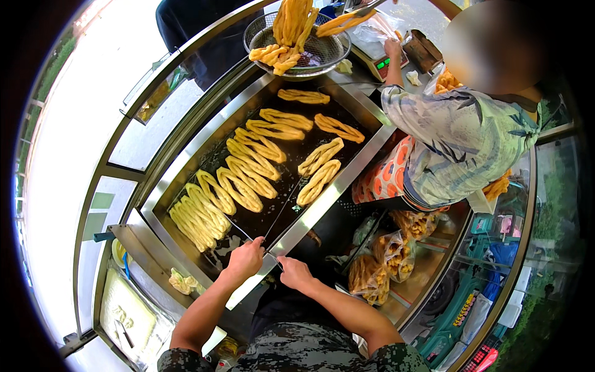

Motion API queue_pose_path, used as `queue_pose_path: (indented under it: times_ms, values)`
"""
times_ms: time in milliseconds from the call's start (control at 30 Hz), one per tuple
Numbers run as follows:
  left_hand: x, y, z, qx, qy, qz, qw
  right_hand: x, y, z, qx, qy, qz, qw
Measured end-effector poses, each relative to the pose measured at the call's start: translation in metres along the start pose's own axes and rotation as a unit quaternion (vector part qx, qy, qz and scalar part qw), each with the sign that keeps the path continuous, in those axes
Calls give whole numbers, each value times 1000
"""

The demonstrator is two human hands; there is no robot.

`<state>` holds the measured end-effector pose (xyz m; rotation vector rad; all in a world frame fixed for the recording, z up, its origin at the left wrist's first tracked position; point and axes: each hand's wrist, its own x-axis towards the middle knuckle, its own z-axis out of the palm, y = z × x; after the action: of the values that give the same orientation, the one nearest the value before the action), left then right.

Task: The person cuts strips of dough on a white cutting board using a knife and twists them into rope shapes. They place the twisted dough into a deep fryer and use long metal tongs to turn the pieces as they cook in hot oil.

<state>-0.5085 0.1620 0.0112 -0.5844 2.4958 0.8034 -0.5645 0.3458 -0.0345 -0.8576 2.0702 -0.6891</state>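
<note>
My left hand [246, 259] is closed round the end of a thin metal rod [282, 209] above the near edge of a frying vat [313, 218]. Close beside it, my right hand [295, 273] also pinches a thin metal rod; which of the two rod lines belongs to which hand is hard to tell. In the dark oil float several long twisted dough strips [248, 173]. Those at the near left, packed side by side, are pale [198, 217]. Farther off they are more golden, and one strip [339, 128] at the far right is deep orange.
A wire strainer [297, 59] with fried dough sits over the vat's far end. To the right, a co-worker [458, 146] holds tongs [365, 8] with a fried strip beside a scale [378, 62]. Bagged fried dough [370, 276] lies at the lower right; a dough tray [133, 307] stands lower left.
</note>
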Motion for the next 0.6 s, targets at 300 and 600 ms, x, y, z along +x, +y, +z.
queue_pose_path:
  times_ms: [300, 600]
  values:
    - [-28, -26, -54, -609, -280, -121, 732, -4, -2, 0, 4, 12, 0, 1000]
    - [-66, -62, -19, -240, -95, -55, 965, -6, -5, 7, -11, 5, -2, 1000]
